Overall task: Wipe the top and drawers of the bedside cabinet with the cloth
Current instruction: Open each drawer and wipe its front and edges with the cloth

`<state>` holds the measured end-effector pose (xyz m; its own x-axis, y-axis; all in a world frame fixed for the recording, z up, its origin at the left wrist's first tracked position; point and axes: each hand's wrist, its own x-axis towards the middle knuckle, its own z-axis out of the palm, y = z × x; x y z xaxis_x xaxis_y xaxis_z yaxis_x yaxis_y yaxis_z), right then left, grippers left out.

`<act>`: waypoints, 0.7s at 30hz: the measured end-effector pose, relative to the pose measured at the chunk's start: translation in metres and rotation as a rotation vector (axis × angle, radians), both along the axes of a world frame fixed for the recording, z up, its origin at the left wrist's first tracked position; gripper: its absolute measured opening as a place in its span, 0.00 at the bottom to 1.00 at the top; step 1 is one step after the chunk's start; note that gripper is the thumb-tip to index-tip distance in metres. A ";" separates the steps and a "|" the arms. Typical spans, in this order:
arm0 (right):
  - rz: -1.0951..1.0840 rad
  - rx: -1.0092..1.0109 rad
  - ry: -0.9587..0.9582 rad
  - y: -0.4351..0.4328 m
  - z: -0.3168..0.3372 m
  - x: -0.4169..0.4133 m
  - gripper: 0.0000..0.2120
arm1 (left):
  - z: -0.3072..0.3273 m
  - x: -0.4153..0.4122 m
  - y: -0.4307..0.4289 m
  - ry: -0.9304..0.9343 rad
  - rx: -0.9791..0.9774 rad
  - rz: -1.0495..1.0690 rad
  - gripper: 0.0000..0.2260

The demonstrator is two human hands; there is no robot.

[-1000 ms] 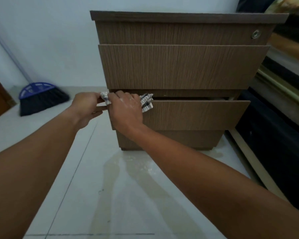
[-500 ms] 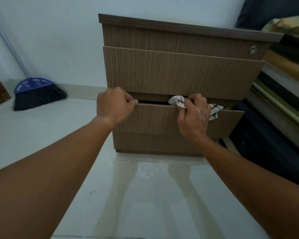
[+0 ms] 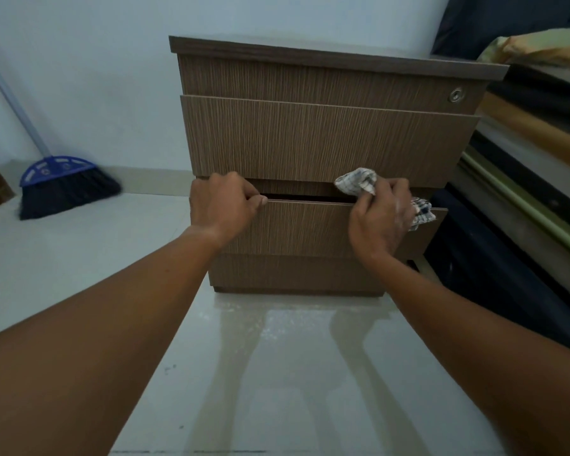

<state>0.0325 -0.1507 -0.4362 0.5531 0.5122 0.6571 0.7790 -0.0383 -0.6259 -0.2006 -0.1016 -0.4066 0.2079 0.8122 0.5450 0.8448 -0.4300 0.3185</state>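
A brown wood-grain bedside cabinet (image 3: 326, 74) stands on the floor against the pale wall, with three drawer fronts. The bottom drawer (image 3: 303, 228) is pulled out a little, leaving a dark gap above its front. My left hand (image 3: 222, 205) grips the top edge of that drawer front near its left end. My right hand (image 3: 380, 222) holds a white checked cloth (image 3: 357, 181) pressed on the drawer's top edge near its right end; part of the cloth sticks out to the right of the hand.
A blue broom (image 3: 63, 182) leans on the wall at the left. A bed with dark frame and stacked bedding (image 3: 533, 166) runs close along the cabinet's right side. Glossy pale floor tiles (image 3: 277, 373) lie in front. A round lock (image 3: 457, 94) sits on the top drawer.
My right hand has slid the cloth rightward along the bottom drawer's top edge, from the left end to the right end. My left hand has shifted onto the drawer's left edge.
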 end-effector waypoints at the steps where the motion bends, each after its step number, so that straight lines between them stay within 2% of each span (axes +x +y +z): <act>1: 0.008 -0.055 -0.082 -0.001 -0.005 -0.008 0.11 | 0.000 -0.002 -0.001 0.001 0.005 0.011 0.14; 5: 0.178 -0.105 -0.328 0.008 -0.024 -0.050 0.14 | 0.000 -0.022 -0.001 -0.065 -0.008 0.101 0.17; 8: 0.326 -0.070 -0.411 0.020 -0.029 -0.091 0.16 | -0.001 -0.048 0.005 -0.259 -0.177 0.203 0.19; 10: 0.409 -0.055 -0.474 0.027 -0.031 -0.120 0.18 | 0.001 -0.062 0.012 -0.565 -0.419 0.186 0.24; 12: 0.477 -0.031 -0.563 0.034 -0.034 -0.145 0.21 | 0.006 -0.072 0.014 -0.919 -0.675 0.071 0.28; 15: 0.521 0.005 -0.699 0.044 -0.043 -0.167 0.23 | 0.012 -0.087 0.016 -1.203 -0.874 -0.045 0.33; 18: 0.518 0.036 -0.905 0.052 -0.058 -0.171 0.27 | 0.008 -0.094 0.014 -1.213 -0.911 -0.091 0.34; 21: 0.493 0.054 -1.114 0.059 -0.075 -0.153 0.30 | 0.007 -0.092 0.013 -1.041 -0.841 -0.100 0.29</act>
